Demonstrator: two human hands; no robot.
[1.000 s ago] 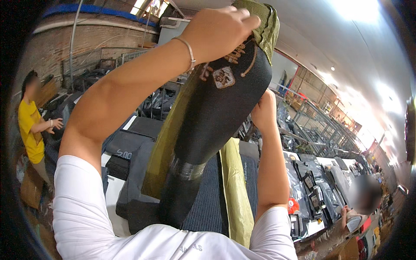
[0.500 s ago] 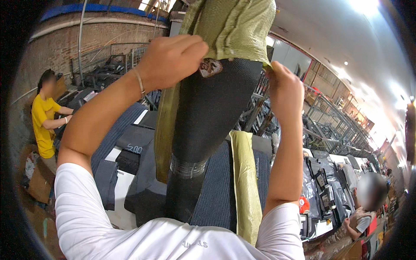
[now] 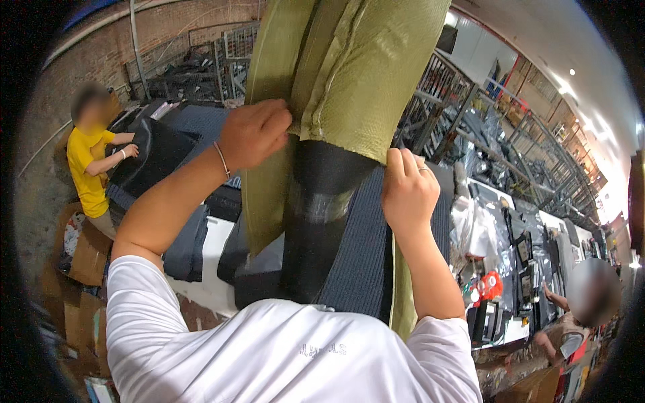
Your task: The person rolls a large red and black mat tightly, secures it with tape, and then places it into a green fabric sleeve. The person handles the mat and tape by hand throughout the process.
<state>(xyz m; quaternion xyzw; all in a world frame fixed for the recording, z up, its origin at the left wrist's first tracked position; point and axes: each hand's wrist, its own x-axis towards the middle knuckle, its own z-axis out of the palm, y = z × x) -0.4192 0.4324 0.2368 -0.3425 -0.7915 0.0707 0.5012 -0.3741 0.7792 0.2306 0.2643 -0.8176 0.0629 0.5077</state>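
Observation:
A black roll [image 3: 322,178], apparently of matting, stands upright in front of me, leaning slightly. Its upper part is inside a yellow-green woven sack [image 3: 366,74], and a shiny clear wrap [image 3: 324,209] circles it below the sack's hem. My left hand [image 3: 255,134] is closed on the sack's edge at the left of the roll. At the right corner of the hem, my right hand [image 3: 410,191] pinches the sack, with a ring on one finger. Another yellow-green woven strip hangs along the roll's left side.
Ribbed dark mats [image 3: 356,248] lie on the table behind the roll. A co-worker in a yellow shirt [image 3: 87,161] handles black sheets at the left; another person [image 3: 564,329] is at the far right, near bagged dark goods. Metal racks [image 3: 463,121] stand behind, and cardboard boxes [image 3: 84,248] at the left.
The sack's hem has come down over the roll, covering more of it, and both my hands have moved lower with it. At the left, the co-worker has lifted a black sheet.

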